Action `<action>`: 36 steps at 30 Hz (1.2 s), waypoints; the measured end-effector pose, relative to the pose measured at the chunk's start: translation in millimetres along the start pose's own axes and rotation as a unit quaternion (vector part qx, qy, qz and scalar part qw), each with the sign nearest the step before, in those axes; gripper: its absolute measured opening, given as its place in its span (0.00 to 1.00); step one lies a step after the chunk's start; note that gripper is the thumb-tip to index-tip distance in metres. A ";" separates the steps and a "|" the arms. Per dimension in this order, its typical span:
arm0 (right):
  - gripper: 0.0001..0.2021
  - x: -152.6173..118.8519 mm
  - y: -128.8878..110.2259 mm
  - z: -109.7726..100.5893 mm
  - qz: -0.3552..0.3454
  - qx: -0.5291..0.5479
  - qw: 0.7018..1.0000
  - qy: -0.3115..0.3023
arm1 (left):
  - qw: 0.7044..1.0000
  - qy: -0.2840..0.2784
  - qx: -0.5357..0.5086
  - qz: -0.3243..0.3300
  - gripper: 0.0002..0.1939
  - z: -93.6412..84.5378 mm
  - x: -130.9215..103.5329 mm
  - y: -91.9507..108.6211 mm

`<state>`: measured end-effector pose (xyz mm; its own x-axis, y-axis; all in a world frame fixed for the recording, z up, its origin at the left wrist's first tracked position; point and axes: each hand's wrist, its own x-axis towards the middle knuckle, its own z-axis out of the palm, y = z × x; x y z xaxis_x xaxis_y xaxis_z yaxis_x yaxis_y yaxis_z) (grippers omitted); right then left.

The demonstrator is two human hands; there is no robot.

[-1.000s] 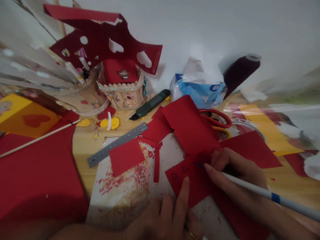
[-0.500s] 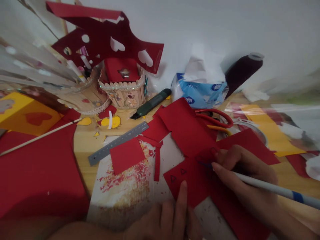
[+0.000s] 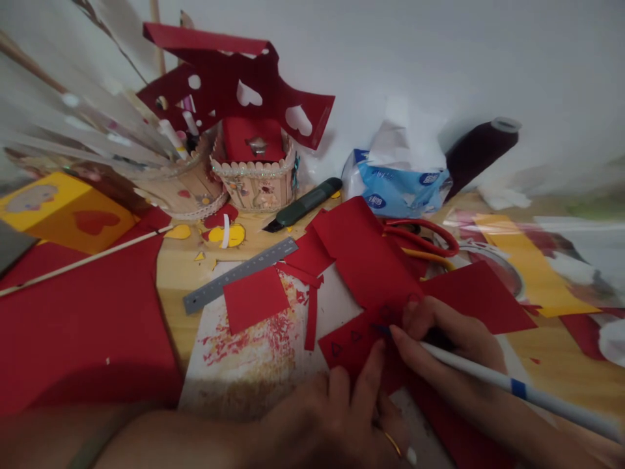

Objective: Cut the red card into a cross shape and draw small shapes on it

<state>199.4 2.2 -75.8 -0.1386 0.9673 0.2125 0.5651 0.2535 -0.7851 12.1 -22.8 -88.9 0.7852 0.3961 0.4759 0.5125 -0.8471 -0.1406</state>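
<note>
The right hand holds a white pen with a blue band, pinched close to its blue tip. The tip is down at a small red paper, but it is too dark to tell if it touches. Two little triangles are drawn on this paper, one beside the other. The left hand rests on the same paper with its pointing finger stretched out. The other fingers are bent, and I cannot tell if they pinch anything. A gold ring is on one finger.

The small red paper is near the front edge of the worktop, a bit right of the middle. A longer red paper meets it and reaches toward the back edge. On the left lies a white board with red and gold smears. A red piece and a thin red strip lie on it, and a gray ruler slants across its back edge.

A green cutter and a blue tissue pack are by the back edge. A yellow box with a red heart is toward the back left corner.
</note>
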 end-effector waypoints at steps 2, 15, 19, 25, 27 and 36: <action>0.15 -0.8 1.5 -0.3 -0.004 -0.005 1.000 -0.012 | 1.000 0.008 0.003 -0.007 0.04 0.2 0.7 0.2; 0.14 -0.5 -0.9 1.6 -0.002 0.005 1.000 -0.016 | 1.000 0.001 -0.014 -0.010 0.04 -2.7 2.4 0.3; 0.14 -0.6 0.4 1.2 -0.004 -0.007 1.000 -0.029 | 1.000 0.014 -0.009 -0.020 0.04 -1.3 2.9 -1.1; 0.15 -2.5 4.3 0.5 -0.007 -0.003 0.999 -0.051 | 1.000 0.010 0.001 -0.012 0.04 0.0 2.1 -1.1; 0.14 -2.6 4.1 0.2 -0.010 -0.010 0.999 -0.052 | 1.000 0.014 0.003 -0.013 0.04 0.5 1.7 -0.5; 0.13 0.4 -0.7 1.1 -0.001 0.004 1.000 -0.009 | 1.000 -0.005 -0.016 -0.005 0.04 -1.8 2.8 -2.2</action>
<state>198.1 2.4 -75.8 -0.1544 0.9668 0.2038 0.5582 0.2555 -0.7894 12.5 -20.5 -85.7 0.7831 0.4086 0.4688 0.5096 -0.8537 -0.1073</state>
